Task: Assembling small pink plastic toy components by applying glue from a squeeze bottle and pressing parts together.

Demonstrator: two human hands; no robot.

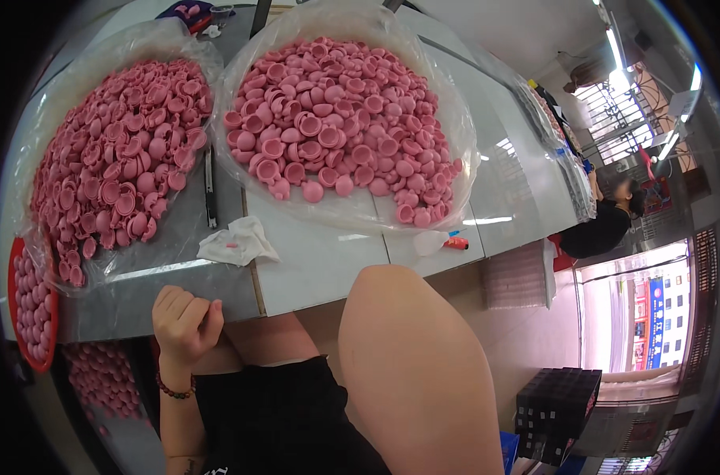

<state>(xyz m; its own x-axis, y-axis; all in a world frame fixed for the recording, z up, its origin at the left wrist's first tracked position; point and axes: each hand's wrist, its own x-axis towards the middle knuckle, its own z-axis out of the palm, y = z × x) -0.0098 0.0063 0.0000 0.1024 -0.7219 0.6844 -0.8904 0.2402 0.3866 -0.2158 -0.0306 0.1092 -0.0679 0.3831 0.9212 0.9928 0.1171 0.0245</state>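
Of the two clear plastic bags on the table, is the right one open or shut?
Open: the clear plastic bag's edges are spread back, leaving the heaped pink shells exposed.

A single head-worn fisheye view looks down from close above bare legs and a worktable.

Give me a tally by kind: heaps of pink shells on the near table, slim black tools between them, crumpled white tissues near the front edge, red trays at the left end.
Pink heaps (left, right): 2
Black tool: 1
White tissue: 1
Red tray: 1
Total: 5
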